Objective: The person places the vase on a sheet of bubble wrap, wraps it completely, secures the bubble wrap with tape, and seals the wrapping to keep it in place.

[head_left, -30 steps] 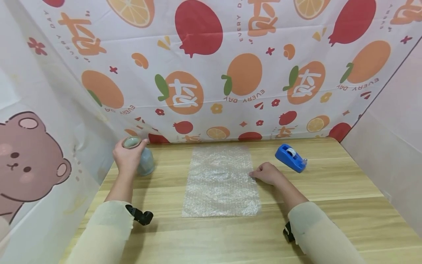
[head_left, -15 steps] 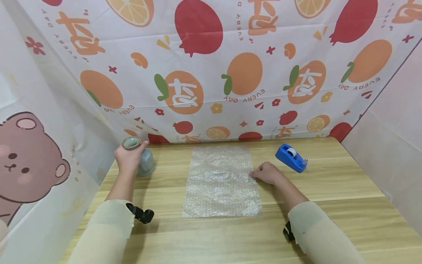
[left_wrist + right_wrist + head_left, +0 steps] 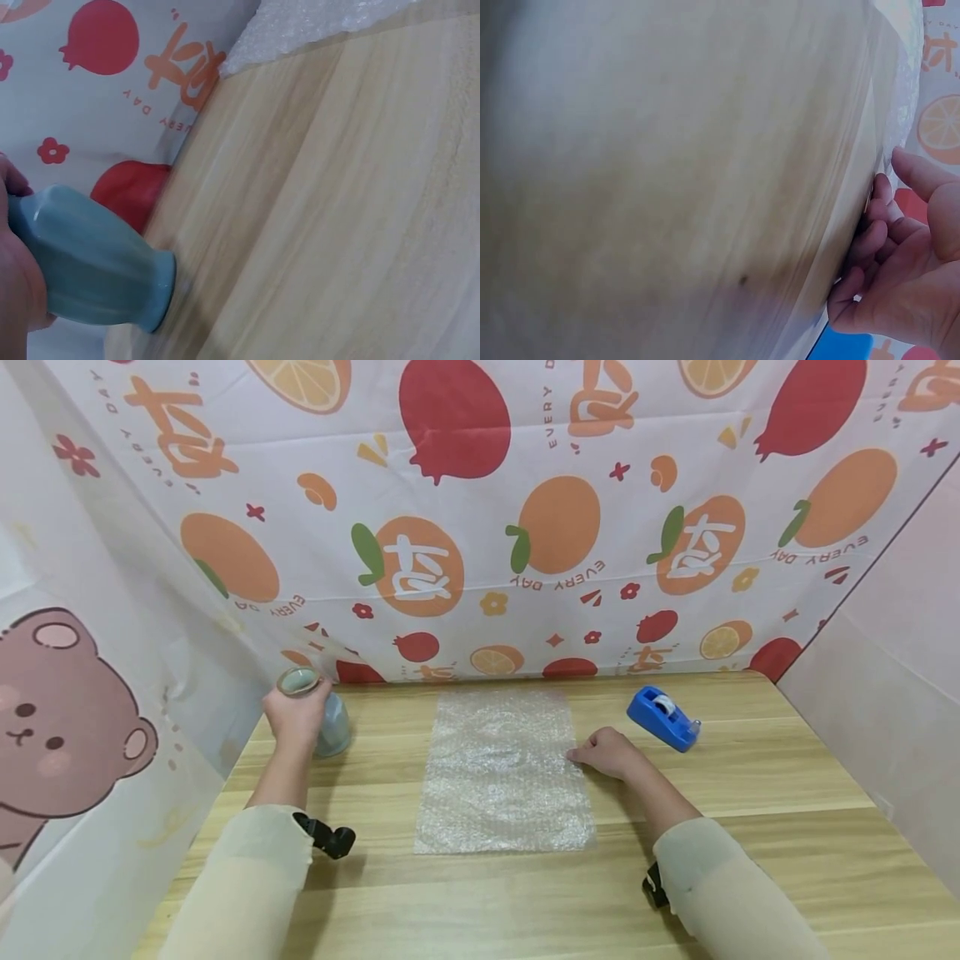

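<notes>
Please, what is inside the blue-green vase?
Only the pale inner wall of the vase shows; its deeper part is hidden, so I cannot tell whether anything lies there.

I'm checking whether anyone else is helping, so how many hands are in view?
2: the left hand grips the vase; the right hand touches the right edge of the bubble wrap. No others show.

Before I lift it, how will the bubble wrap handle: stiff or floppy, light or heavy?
The bubble wrap will probably flop and bend, since its surface ripples. It's likely light for its size, being a thin, see-through sheet lying flat on the table.
</notes>
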Action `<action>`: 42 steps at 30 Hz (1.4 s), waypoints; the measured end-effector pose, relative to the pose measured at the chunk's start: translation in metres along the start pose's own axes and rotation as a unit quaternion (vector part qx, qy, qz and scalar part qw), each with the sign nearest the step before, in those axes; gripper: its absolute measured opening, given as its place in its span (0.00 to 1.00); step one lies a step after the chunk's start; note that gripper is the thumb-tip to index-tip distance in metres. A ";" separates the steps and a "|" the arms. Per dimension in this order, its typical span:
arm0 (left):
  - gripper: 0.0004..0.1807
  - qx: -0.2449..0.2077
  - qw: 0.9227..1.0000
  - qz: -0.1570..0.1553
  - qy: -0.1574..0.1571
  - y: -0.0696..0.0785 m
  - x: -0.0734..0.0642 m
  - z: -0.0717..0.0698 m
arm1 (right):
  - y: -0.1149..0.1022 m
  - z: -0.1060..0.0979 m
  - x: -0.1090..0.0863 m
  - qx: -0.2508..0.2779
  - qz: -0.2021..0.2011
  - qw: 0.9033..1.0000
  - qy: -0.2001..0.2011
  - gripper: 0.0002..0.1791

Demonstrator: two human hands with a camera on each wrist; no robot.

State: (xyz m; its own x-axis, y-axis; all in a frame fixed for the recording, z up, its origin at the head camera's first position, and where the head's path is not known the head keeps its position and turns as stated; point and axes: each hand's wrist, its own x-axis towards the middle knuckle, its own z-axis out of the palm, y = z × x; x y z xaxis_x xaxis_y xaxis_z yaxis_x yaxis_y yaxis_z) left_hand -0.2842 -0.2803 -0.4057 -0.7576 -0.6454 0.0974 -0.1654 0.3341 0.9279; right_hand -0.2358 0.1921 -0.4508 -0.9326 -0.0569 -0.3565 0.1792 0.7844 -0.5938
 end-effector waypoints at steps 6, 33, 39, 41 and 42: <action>0.23 0.019 0.999 -0.016 0.041 -0.003 -0.004 0.001 | -0.001 0.002 0.001 -0.005 -0.001 1.000 0.000 0.19; 0.13 -0.376 0.920 -0.086 0.067 -0.011 -0.027 -0.015 | -0.009 0.007 0.005 -0.002 0.017 1.000 0.009 0.20; 0.03 -0.482 0.856 -0.187 0.017 -0.008 -0.039 -0.014 | -0.009 0.006 0.005 -0.002 0.018 1.000 0.009 0.22; 0.01 -0.518 0.827 -0.220 -0.010 -0.011 -0.045 -0.014 | -0.009 0.007 0.004 0.000 0.019 1.000 0.008 0.22; 0.02 -0.536 0.811 -0.231 -0.026 -0.013 -0.048 -0.013 | -0.009 0.007 0.004 0.002 0.019 1.000 0.008 0.22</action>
State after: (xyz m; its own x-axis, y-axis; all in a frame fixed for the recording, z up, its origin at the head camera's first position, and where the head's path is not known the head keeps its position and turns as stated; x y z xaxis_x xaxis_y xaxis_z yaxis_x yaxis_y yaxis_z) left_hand -0.2376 -0.2628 -0.4181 -0.8009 -0.4929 -0.3401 0.1845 -0.7434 0.6429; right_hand -0.2390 0.1806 -0.4521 -0.9297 -0.0181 -0.3678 0.2153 0.7835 -0.5829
